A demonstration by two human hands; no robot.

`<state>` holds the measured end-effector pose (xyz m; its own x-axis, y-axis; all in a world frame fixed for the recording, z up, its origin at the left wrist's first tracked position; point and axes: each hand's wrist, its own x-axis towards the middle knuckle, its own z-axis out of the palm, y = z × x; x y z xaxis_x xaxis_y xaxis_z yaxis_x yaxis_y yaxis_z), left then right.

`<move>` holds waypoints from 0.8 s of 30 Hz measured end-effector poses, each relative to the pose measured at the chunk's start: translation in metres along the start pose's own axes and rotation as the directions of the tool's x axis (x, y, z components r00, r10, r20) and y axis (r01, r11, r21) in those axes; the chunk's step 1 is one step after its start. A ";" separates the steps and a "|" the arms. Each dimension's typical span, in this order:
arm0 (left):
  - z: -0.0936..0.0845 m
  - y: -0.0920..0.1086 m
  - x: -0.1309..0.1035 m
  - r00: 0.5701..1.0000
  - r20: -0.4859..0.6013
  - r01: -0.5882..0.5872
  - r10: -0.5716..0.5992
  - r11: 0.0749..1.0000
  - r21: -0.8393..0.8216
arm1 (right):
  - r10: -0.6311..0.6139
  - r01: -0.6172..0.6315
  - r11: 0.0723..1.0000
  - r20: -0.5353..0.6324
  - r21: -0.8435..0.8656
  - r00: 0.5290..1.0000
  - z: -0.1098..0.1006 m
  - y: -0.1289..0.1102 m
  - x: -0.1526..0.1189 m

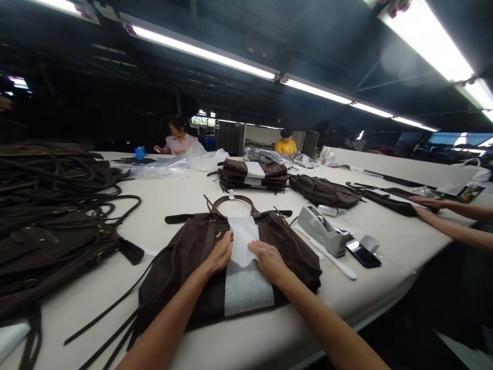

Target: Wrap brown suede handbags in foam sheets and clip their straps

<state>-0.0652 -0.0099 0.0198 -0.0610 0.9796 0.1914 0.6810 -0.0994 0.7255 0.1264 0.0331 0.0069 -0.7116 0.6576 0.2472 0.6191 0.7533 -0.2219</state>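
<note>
A dark brown handbag (185, 262) lies flat in front of me, its handle (235, 199) toward the far side. Around its middle runs a white paper strip (248, 293), with one end overlapping the other. My left hand (221, 253) rests along the strip's left edge, its fingers stretched out. On the right, my right hand (269, 261) lies on the strip and the bag with its fingers extended. Thin dark straps trail off the bag's left side onto the table.
Brown bags (57, 231) are piled at left; banded bags (250, 174) are stacked ahead. A tape dispenser (323, 231), a phone (362, 251) and a white serrated strip (335, 262) lie at right. A co-worker's hands (427, 208) touch another bag. Two people sit beyond.
</note>
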 end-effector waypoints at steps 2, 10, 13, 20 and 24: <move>-0.003 -0.003 0.003 0.999 -0.019 0.036 -0.036 0.999 -0.037 | 0.043 -0.042 0.998 0.011 -0.042 0.999 -0.001 -0.006 -0.001; 0.006 -0.002 0.003 0.985 -0.105 0.137 -0.134 0.990 0.029 | 0.086 -0.086 0.996 -0.002 -0.033 0.996 0.000 -0.007 -0.003; 0.009 0.002 0.003 0.984 -0.118 0.142 -0.133 0.987 0.076 | 0.213 -0.213 0.977 -0.006 -0.029 0.977 -0.005 0.002 0.000; 0.008 -0.001 0.004 0.987 -0.114 0.124 -0.110 0.984 0.125 | 0.313 -0.303 0.949 0.122 -0.088 0.942 -0.025 0.023 0.026; 0.011 -0.004 0.004 0.985 -0.119 0.140 -0.122 0.979 0.150 | 0.377 -0.361 0.924 0.146 -0.129 0.915 -0.047 0.050 0.048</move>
<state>-0.0606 -0.0036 0.0105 -0.2300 0.9567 0.1783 0.7674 0.0657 0.6378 0.1387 0.1028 0.0517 -0.4657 0.8849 0.0047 0.8713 0.4594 -0.1728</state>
